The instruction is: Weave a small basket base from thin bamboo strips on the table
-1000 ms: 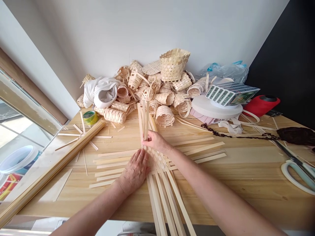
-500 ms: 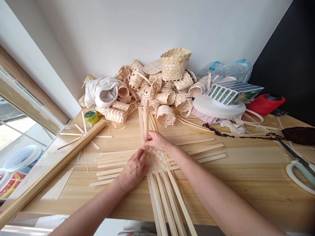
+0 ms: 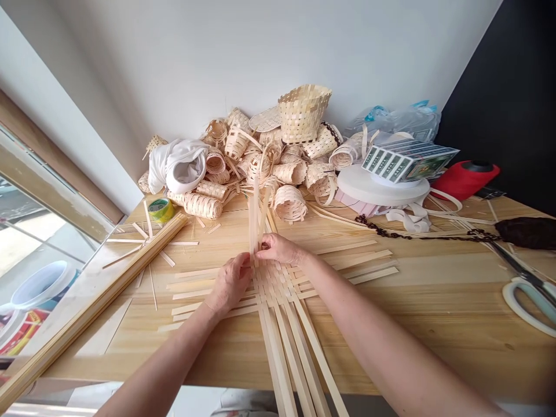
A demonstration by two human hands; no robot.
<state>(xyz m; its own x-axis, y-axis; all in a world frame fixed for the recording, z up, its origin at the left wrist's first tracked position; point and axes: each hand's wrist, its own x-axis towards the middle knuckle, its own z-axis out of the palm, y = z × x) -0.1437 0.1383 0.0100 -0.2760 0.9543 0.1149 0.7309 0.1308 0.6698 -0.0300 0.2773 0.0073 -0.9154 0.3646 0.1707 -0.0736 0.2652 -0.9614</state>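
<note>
A flat weave of pale wood strips lies on the table, its loose ends fanning left, right and toward me. At its far edge several upright strips stand raised. My right hand is closed on one of these strips at its base, thumb and fingers pinched. Just to the left, my left hand has its fingertips pressed together at the lower part of a raised strip, above the left-hand strip ends. The fingertips of both hands nearly meet, and they partly hide the strips between them.
Woven baskets are heaped against the wall, with a white cloth beside them. A bundle of long sticks lies left, near green tape. Scissors, a white roll and a red spool lie right.
My left hand has moved slightly left and up, uncovering more of the weave. The raised strips have shifted and spread a little, and my right hand stays at their base.
</note>
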